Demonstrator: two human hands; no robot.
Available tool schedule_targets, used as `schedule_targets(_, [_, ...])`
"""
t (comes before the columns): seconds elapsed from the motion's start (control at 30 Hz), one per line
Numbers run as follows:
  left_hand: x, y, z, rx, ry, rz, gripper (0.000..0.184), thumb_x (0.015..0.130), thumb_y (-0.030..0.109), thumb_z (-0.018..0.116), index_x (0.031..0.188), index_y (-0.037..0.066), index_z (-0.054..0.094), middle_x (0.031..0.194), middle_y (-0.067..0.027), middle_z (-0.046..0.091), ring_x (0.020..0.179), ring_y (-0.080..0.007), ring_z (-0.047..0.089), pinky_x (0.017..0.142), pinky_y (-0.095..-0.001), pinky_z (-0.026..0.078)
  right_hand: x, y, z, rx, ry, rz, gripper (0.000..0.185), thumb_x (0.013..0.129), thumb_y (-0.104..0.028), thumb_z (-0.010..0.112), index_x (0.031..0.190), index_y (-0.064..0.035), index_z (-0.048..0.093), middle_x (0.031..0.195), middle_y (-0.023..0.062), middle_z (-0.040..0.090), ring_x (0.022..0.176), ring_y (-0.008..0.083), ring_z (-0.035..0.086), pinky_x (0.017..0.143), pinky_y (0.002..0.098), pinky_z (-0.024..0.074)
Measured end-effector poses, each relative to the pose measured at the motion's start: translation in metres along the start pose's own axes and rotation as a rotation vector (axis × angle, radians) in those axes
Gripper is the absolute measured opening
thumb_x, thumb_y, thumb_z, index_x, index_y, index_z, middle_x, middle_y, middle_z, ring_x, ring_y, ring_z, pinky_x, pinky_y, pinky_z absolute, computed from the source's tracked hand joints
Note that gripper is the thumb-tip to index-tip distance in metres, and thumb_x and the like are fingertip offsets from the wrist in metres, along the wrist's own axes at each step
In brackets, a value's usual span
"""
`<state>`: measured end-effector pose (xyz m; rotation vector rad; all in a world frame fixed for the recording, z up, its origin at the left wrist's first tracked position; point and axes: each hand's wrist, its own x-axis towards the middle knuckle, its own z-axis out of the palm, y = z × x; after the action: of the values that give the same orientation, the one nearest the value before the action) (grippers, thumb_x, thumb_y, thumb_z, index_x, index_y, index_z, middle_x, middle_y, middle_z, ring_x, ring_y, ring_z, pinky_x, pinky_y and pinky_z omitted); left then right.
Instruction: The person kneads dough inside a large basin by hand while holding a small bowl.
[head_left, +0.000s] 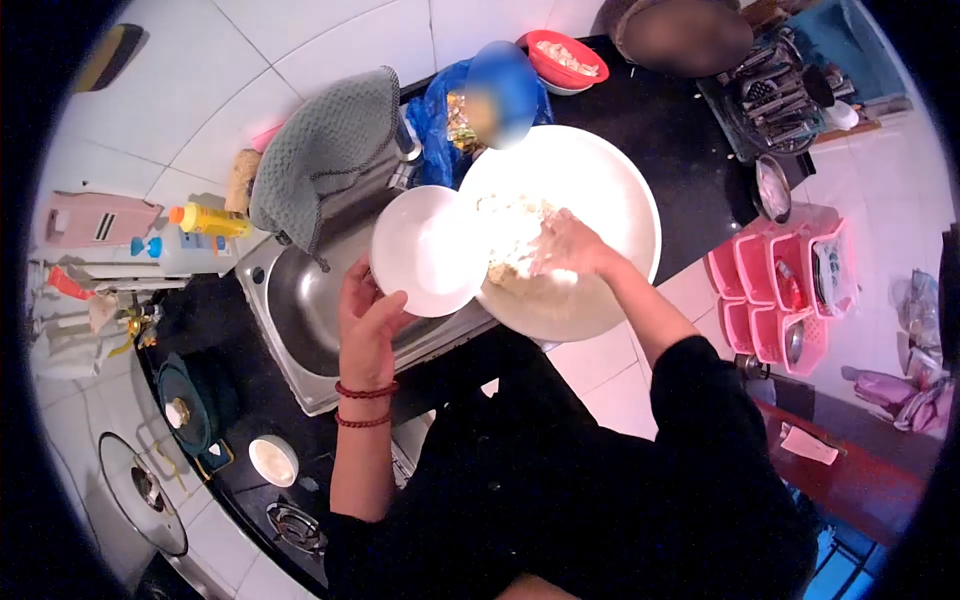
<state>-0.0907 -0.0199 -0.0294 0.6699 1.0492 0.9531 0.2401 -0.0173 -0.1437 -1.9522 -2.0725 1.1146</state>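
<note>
A small white bowl (428, 250) is in my left hand (372, 318), whose fingers and thumb grip its lower left rim. The bowl is tilted and overlaps the left edge of a large white basin (610, 200). Inside the basin lies a pale, crumbly, dough-like mass (510, 240). My right hand (570, 245) is down in the basin with its fingers in this mass. Its fingertips are partly hidden and washed out by glare, and the fingers look bent around some of the mass.
Left of the basin is a steel sink (310, 300) with a grey cloth (330, 150) above it. Behind stand a blue bag (430, 120) and a red bowl (567, 60). A dark pot (190, 400) and a small bowl (273, 460) are at the lower left; pink racks (770, 290) hang right.
</note>
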Motion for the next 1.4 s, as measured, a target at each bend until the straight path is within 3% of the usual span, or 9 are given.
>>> schedule_targets(0.23, [-0.003,0.001,-0.012,-0.023,-0.015,0.002,0.062,0.077,0.011,0.065,0.135,0.008,0.042,0.13,-0.0114,0.052,0.117,-0.0272,0.054,0.089,-0.0436,0.052,-0.045,-0.064,0.063,-0.401,0.21,0.015,0.055,0.075,-0.017,0.066,0.128,-0.0089,0.05,0.128,0.0228,0.047,0.107,0.0383,0.057,0.083,0.0443,0.0512])
schedule_targets(0.47, [0.004,-0.008,-0.008,-0.005,0.013,0.032,0.06,0.078,0.008,0.064,0.134,0.007,0.042,0.13,-0.0106,0.052,0.114,-0.0274,0.056,0.088,-0.0424,0.053,-0.013,-0.075,0.072,-0.358,0.179,0.126,0.05,0.075,-0.005,0.061,0.125,-0.0089,0.052,0.115,0.0171,0.053,0.099,0.0342,0.058,0.08,0.0444,0.0506])
schedule_targets(0.7, [0.005,-0.005,0.001,-0.059,0.047,0.011,0.059,0.078,0.004,0.063,0.132,0.007,0.041,0.124,-0.0118,0.054,0.113,-0.0258,0.056,0.087,-0.0407,0.054,-0.003,-0.044,0.052,-0.254,0.29,-0.003,0.047,0.072,-0.01,0.065,0.118,-0.0079,0.057,0.115,0.0174,0.056,0.102,0.034,0.059,0.081,0.0428,0.0513])
schedule_targets(0.77, [0.005,-0.006,0.006,-0.114,0.049,-0.014,0.059,0.078,0.005,0.064,0.132,0.007,0.041,0.125,-0.0125,0.054,0.112,-0.026,0.057,0.086,-0.0406,0.055,-0.009,-0.034,0.008,-0.212,0.235,0.28,0.042,0.068,-0.014,0.069,0.109,-0.0078,0.062,0.11,0.017,0.059,0.099,0.0327,0.061,0.079,0.0427,0.0518])
schedule_targets(0.8, [0.005,-0.006,0.009,-0.113,0.05,-0.015,0.059,0.078,0.005,0.064,0.132,0.007,0.041,0.125,-0.0125,0.054,0.112,-0.026,0.057,0.086,-0.0406,0.055,-0.016,-0.009,-0.008,-0.2,0.346,0.143,0.037,0.067,-0.017,0.071,0.102,-0.0064,0.064,0.104,0.0168,0.062,0.096,0.0333,0.062,0.079,0.0428,0.0518])
schedule_targets(1.0, [0.004,-0.006,0.018,-0.09,0.035,0.012,0.059,0.078,0.008,0.064,0.133,0.007,0.041,0.125,-0.0129,0.055,0.111,-0.0268,0.058,0.086,-0.0414,0.054,-0.036,0.042,-0.069,-0.098,0.521,0.216,0.025,0.077,-0.014,0.064,0.101,-0.0059,0.067,0.1,0.0202,0.065,0.093,0.0383,0.062,0.084,0.0435,0.0508])
schedule_targets(1.07, [0.005,-0.008,0.016,-0.05,-0.025,-0.008,0.058,0.08,0.011,0.063,0.134,0.008,0.04,0.13,-0.0095,0.051,0.119,-0.0271,0.052,0.094,-0.0478,0.049,-0.042,0.055,-0.053,-0.045,0.509,0.262,0.026,0.08,-0.01,0.059,0.104,-0.0024,0.065,0.101,0.0212,0.065,0.095,0.038,0.063,0.085,0.0437,0.0505])
schedule_targets(1.27, [0.002,-0.007,0.013,-0.073,0.015,0.007,0.06,0.078,0.007,0.064,0.134,0.005,0.041,0.125,-0.014,0.054,0.111,-0.0264,0.058,0.088,-0.0423,0.054,-0.074,0.054,0.043,-0.344,-0.288,0.234,0.044,0.068,-0.023,0.072,0.104,-0.0002,0.063,0.097,0.0202,0.065,0.094,0.0345,0.063,0.086,0.0403,0.0505])
schedule_targets(1.4, [-0.001,-0.011,0.002,-0.075,0.041,0.012,0.06,0.079,0.005,0.063,0.134,0.005,0.041,0.125,-0.0145,0.054,0.112,-0.0269,0.057,0.087,-0.042,0.055,-0.027,0.02,0.123,-0.007,0.215,0.194,0.056,0.062,-0.035,0.078,0.101,0.0023,0.063,0.098,0.0206,0.064,0.095,0.0344,0.061,0.087,0.0425,0.048])
